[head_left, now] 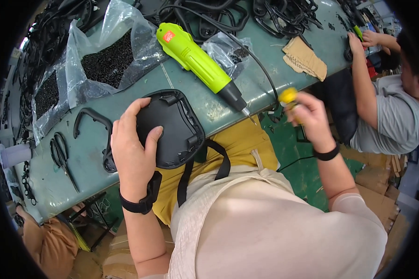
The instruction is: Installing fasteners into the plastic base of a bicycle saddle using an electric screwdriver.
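Left hand (134, 151) pressing down flat, fingers spread, on a black plastic cover (172, 128) at the near edge of the green table (205, 100). Right hand (309, 118) curling closed around a small yellow-topped tool (288, 96), out past the table edge. Lying just behind the cover: a lime electric screwdriver (198, 63). Left of the cover: black scissors (60, 153), bags of black screws (109, 60).
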Demonstrator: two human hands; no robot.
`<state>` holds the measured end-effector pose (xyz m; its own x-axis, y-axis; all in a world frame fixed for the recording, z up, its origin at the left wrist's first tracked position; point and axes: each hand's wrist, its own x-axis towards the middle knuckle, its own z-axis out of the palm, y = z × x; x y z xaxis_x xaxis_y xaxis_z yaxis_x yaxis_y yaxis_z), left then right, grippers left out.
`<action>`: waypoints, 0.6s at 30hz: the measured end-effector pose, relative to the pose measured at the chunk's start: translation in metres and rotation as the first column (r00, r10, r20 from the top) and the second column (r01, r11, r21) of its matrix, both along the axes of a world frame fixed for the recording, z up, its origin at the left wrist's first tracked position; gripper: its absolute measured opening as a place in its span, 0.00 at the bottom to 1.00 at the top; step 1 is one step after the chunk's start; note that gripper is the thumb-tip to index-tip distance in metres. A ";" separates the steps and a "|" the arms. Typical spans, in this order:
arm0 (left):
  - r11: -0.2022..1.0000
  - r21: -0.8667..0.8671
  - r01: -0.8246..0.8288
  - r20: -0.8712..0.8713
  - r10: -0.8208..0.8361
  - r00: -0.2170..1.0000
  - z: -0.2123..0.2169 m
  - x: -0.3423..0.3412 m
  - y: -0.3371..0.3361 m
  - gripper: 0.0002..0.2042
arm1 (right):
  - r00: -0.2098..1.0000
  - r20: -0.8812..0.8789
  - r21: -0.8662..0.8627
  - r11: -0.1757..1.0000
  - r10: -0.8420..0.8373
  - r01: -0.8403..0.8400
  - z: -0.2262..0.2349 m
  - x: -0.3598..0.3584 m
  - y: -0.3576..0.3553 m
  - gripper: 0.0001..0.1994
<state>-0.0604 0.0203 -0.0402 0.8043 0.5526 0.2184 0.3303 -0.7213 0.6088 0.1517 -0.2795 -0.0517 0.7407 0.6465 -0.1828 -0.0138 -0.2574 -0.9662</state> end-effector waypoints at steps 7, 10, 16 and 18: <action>0.984 0.014 0.177 0.034 -0.177 0.984 0.002 -0.009 0.003 0.26 | 0.733 0.354 -0.468 0.789 0.580 -0.399 0.090 0.043 0.041 0.14; 0.985 -0.057 0.160 0.022 -0.159 0.987 0.005 -0.009 0.000 0.29 | 0.520 0.461 -0.499 0.694 0.719 -0.518 0.096 0.052 0.057 0.15; 0.981 -0.055 0.184 -0.057 -0.187 0.981 0.003 -0.011 0.004 0.33 | 0.364 0.415 -0.653 0.551 0.834 -0.519 0.094 0.071 0.079 0.16; 0.981 -0.043 0.192 -0.045 -0.193 0.980 0.003 -0.011 0.003 0.33 | 0.323 0.424 -0.668 0.533 0.846 -0.519 0.093 0.073 0.082 0.17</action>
<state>-0.0718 0.0238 -0.0368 0.9056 0.3936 0.1578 0.2176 -0.7507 0.6237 0.2251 -0.1971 0.0418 0.0487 0.9720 -0.2299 0.8937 -0.1451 -0.4245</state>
